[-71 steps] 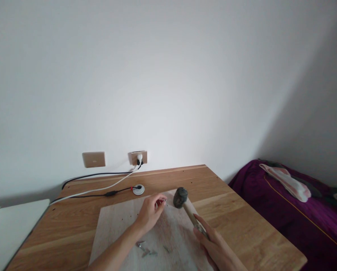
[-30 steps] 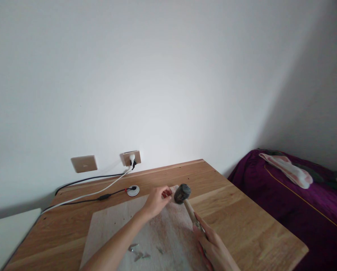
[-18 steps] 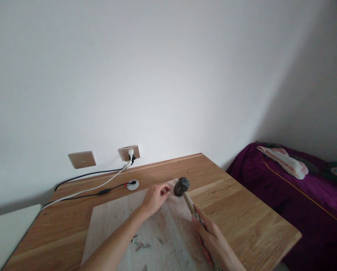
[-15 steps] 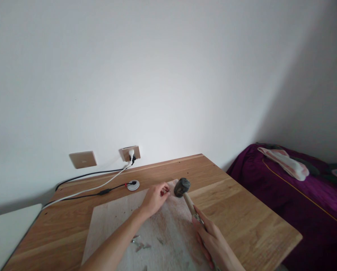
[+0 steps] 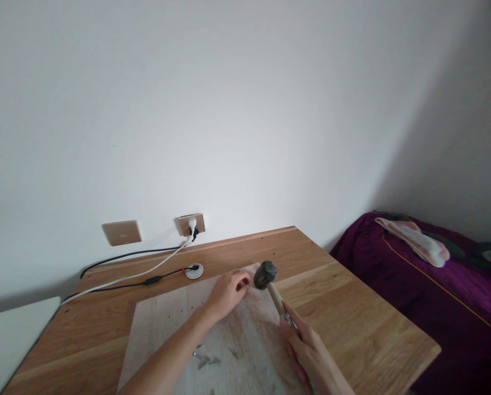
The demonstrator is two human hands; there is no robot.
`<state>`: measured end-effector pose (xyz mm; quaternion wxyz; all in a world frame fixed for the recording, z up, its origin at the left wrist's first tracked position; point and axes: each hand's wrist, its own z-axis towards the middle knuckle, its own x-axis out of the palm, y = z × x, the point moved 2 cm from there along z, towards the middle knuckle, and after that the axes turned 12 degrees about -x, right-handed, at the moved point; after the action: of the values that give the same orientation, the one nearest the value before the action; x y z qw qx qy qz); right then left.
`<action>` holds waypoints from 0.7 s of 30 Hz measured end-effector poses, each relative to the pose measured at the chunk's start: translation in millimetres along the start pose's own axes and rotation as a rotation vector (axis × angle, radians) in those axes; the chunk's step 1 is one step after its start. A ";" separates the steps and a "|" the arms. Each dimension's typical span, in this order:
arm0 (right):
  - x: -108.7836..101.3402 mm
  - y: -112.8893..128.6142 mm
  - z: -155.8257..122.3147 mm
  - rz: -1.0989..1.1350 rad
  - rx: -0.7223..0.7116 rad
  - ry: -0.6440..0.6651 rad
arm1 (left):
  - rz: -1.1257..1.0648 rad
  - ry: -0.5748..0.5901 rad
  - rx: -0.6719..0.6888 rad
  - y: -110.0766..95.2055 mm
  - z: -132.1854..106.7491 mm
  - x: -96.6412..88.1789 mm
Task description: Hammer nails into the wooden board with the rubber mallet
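My left hand [image 5: 227, 294] reaches across a pale wooden board [image 5: 167, 323] and pinches something small at its far edge; I cannot make it out. My right hand [image 5: 309, 356] is wrapped round the wooden handle of a hammer [image 5: 270, 282]. The hammer's dark head hovers just right of my left fingertips, almost touching them. Several loose nails [image 5: 206, 359] lie on the board near my left forearm. The board rests on a wooden table [image 5: 352, 312].
A white cable and a black cable [image 5: 138, 274] run from a wall socket [image 5: 191, 224] over the table's back left to a round grommet [image 5: 194, 270]. A purple bed [image 5: 442, 291] with a striped cloth [image 5: 418, 244] stands to the right. A white surface [image 5: 15, 329] is at left.
The hammer head has stayed close to my left fingertips, bobbing slightly. My left hand keeps its pinch at the same spot. The view has shifted a little.
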<state>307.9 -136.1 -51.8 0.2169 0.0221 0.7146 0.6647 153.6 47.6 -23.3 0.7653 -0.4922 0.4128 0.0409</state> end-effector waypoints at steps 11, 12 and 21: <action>0.2 -0.4 -0.8 0.005 0.008 -0.008 | -0.050 0.017 -0.005 -0.6 0.1 1.6; 0.2 -0.5 -0.5 0.007 0.012 -0.008 | -0.052 0.014 -0.003 -0.6 0.3 1.5; 0.1 8.2 -3.1 -0.017 0.000 -0.035 | -0.078 0.024 -0.032 2.7 2.7 3.4</action>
<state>304.7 -138.0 -43.8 0.2351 0.0277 0.7109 0.6623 156.2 50.0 -27.1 0.7534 -0.5206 0.4016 0.0120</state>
